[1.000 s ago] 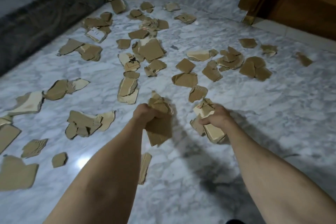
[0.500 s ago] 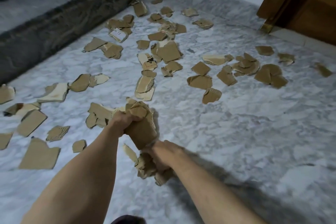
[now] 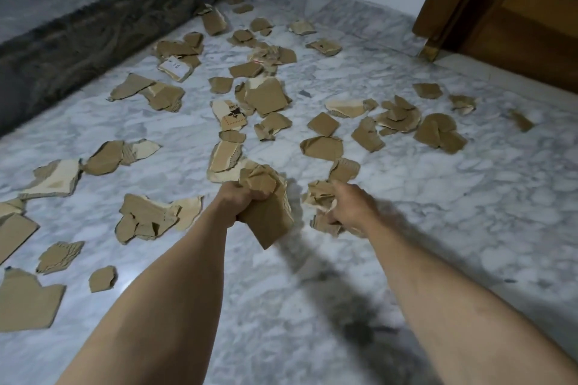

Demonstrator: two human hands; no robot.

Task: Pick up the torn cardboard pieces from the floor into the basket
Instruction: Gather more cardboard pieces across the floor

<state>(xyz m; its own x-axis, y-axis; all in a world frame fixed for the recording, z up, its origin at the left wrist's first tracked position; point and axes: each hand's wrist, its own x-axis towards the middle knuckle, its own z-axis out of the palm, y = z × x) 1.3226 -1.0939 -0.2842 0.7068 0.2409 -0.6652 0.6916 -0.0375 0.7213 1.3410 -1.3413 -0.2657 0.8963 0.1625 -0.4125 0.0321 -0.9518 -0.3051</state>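
Several torn brown cardboard pieces lie scattered over the marble floor, most of them ahead and to the left. My left hand grips a thick bundle of cardboard pieces held above the floor. My right hand grips a smaller crumpled bunch of cardboard just to the right of it. A loose piece lies just beyond my right hand. No basket is in view.
A dark stone step runs along the left side. A wooden door and frame stand at the back right. A pale wall closes the far end. Larger cardboard pieces lie at the near left.
My right hand has risen from low beside my left forearm and moved right and forward with a bunch of cardboard. The small piece that lay below my left hand is gone.
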